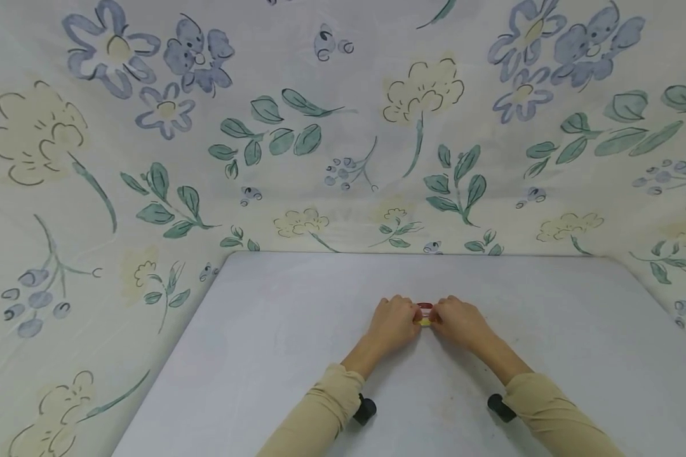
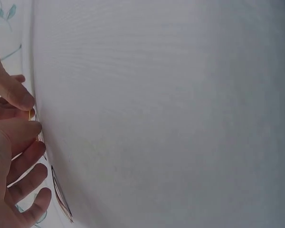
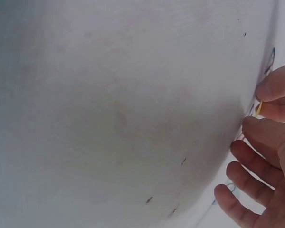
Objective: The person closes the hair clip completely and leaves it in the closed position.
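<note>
Both hands meet over the white table in the head view, at a small flat piece that is red at its far end, pale in the middle and yellow at its near end [image 1: 425,322]. My left hand [image 1: 396,322] pinches its left side between thumb and fingertips. On the opposite side, my right hand [image 1: 460,322] pinches it in the same way. The fingers cover much of the piece, and its exact kind cannot be told. Both wrist views show a thin yellow edge [image 3: 259,109] between the fingertips, with the other fingers loosely bent.
The white tabletop [image 1: 263,330] spreads around the hands, with small dark specks [image 3: 149,200] on it. A floral cloth [image 1: 354,127] rises behind and beside the table. Dark cylindrical devices [image 1: 366,411] sit at both wrists, below the beige sleeves [image 1: 554,406].
</note>
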Tool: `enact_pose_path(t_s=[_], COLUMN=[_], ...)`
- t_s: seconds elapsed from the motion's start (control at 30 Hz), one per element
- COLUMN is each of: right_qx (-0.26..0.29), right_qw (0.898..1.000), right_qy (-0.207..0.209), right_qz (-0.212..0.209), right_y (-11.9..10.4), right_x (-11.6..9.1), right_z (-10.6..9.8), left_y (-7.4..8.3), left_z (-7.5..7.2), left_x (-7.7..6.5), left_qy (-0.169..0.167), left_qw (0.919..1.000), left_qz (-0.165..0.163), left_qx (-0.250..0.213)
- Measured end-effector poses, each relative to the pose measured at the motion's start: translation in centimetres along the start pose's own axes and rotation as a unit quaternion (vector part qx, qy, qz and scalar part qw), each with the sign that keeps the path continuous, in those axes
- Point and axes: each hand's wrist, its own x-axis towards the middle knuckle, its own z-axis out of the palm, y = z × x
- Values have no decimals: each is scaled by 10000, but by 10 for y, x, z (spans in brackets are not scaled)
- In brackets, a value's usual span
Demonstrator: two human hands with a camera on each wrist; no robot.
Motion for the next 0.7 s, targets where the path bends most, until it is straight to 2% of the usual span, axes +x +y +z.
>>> enact_pose_path(t_s=[0.7], right_qx=[85], right_qw=[10000], right_qy=[38], right_qz=[5], right_y=[6], right_x=[-2], right_z=[3], left_y=[0], left_z=[1], left_x=[1], left_qy=[-16], left_qw=[9998], left_qz=[80], left_qx=[169])
